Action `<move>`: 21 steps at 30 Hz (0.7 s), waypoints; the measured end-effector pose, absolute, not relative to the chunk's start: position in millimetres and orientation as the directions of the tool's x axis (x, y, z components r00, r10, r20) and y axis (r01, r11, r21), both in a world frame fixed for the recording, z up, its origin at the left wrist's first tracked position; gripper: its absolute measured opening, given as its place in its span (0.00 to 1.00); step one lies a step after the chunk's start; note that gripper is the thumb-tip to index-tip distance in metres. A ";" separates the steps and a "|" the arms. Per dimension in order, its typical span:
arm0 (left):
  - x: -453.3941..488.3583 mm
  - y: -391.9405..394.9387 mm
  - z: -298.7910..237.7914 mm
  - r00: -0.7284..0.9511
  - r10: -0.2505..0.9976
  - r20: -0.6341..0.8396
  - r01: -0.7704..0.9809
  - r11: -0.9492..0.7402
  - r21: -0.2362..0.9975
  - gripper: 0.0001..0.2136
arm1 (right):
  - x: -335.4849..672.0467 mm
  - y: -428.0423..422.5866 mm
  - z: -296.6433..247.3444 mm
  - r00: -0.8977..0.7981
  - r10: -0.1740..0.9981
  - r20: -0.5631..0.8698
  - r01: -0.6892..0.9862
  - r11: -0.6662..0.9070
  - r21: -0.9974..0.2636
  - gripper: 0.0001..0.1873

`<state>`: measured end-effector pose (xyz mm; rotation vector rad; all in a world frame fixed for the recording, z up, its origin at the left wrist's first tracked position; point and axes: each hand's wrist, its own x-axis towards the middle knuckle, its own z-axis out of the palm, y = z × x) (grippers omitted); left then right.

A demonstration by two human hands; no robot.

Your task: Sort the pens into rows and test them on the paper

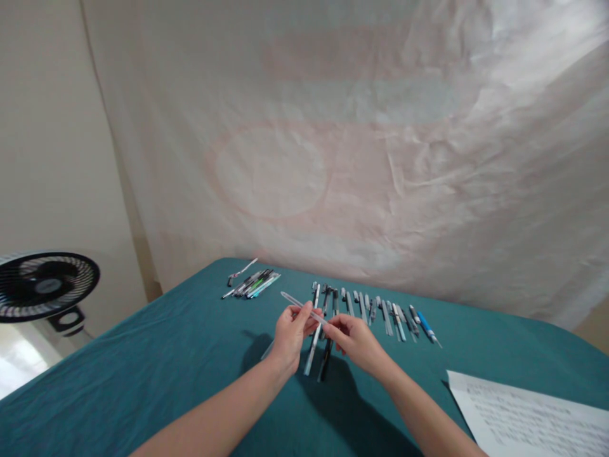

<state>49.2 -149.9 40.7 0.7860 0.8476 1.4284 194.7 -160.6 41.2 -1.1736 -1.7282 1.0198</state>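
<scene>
A clear, slender pen barrel (293, 300) slants across both hands above the table. My left hand (291, 334) is closed round its middle, thumb on top. At its lower right end, the fingertips of my right hand (351, 339) pinch it; whether a separate small part sits there is hidden. Beneath the hands lie a white pen (311, 355) and a black pen (325, 364), partly covered by my fingers. Behind my left wrist, the end of another clear piece (267, 350) shows.
Several pens and caps (385, 317) lie in a row to the right, with a blue pen (427, 324) at its end. A pile of pens (254, 284) is at the back left. Written paper (533, 412) lies front right on the green cloth (166, 381). A black fan (47, 285) stands left.
</scene>
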 end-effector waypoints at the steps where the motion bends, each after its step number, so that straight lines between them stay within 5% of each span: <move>1: 49.2 -149.7 40.2 -0.034 0.999 -0.027 -0.499 0.006 0.866 0.13 | 193.9 -161.0 41.0 -0.276 0.950 0.142 0.290 0.224 -0.930 0.18; 6: 48.8 -148.5 37.7 -0.034 0.999 -0.041 -0.501 0.018 0.866 0.13 | 191.9 -161.0 39.4 -0.305 0.949 0.076 0.182 0.136 -0.974 0.18; 21: 46.6 -138.9 31.2 -0.090 0.983 -0.163 -0.628 0.071 0.775 0.07 | 215.2 -148.1 42.5 -0.221 0.969 0.111 0.267 0.169 -0.949 0.11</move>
